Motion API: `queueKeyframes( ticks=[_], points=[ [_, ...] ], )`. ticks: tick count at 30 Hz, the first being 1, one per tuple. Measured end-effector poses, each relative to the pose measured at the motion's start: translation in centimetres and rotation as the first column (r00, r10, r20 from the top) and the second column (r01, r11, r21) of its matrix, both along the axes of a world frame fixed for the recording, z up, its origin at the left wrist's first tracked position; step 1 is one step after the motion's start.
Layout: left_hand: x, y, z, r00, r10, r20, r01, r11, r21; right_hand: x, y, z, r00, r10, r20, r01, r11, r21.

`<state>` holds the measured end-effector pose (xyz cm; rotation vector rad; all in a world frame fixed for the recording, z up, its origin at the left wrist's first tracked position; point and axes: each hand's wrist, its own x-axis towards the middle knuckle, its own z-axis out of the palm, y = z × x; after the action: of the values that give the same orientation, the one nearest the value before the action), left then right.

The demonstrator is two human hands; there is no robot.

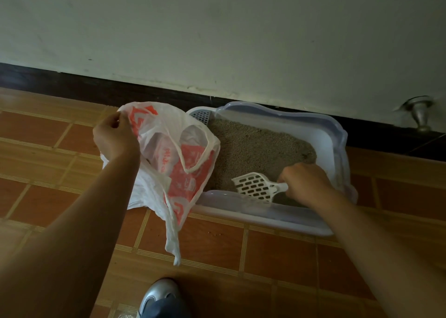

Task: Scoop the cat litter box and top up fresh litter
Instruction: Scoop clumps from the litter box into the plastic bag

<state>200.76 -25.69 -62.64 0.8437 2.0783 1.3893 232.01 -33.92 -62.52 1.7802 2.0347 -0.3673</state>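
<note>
The job stood in its scooping stage. The right hand (304,182) gripped the handle of the white slotted scoop (255,185), fingers curled round it, with the blade low over the litter (253,146) by the near rim of the litter box (323,129). The blade looked empty. The left hand (113,136) pinched the rim of the orange-and-white plastic bag (173,163) and held its mouth open, draped over the left end of the box. A dark shape low in the bag may have been scooped waste, though the dim view left that unsure. No fresh litter supply showed, so the top-up was judged not yet begun.

The box sat close along the dark baseboard (72,81), leaving no working room behind it. Its in-turned rim overhung the litter at the near edge, just under the scoop. The tiled floor (277,257) lay open on the near side and to the left, with a shoe (159,298) well back from the box.
</note>
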Motion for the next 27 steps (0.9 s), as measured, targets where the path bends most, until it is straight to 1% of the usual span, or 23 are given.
queueKeyframes(
  ticks=[7,16,23,27],
  points=[
    [-0.2,0.0,0.0,0.999,0.023,0.022,-0.023,1.000,0.019,-1.2,0.2,-0.8,0.998,-0.004,-0.055,0.002,1.000,-0.029],
    [-1.4,-0.1,0.1,0.998,0.047,0.032,-0.048,0.999,0.021,-2.6,0.8,-2.5,0.976,-0.080,-0.204,0.055,0.991,-0.125],
    [-2.2,0.2,-0.2,0.996,0.071,0.062,-0.073,0.997,0.020,-3.7,1.2,-4.3,0.915,-0.166,-0.368,0.104,0.977,-0.184],
    [-2.5,0.2,-0.4,0.996,0.063,0.066,-0.064,0.998,0.013,-3.6,1.4,-5.0,0.858,-0.240,-0.453,0.141,0.960,-0.241]
  ],
)
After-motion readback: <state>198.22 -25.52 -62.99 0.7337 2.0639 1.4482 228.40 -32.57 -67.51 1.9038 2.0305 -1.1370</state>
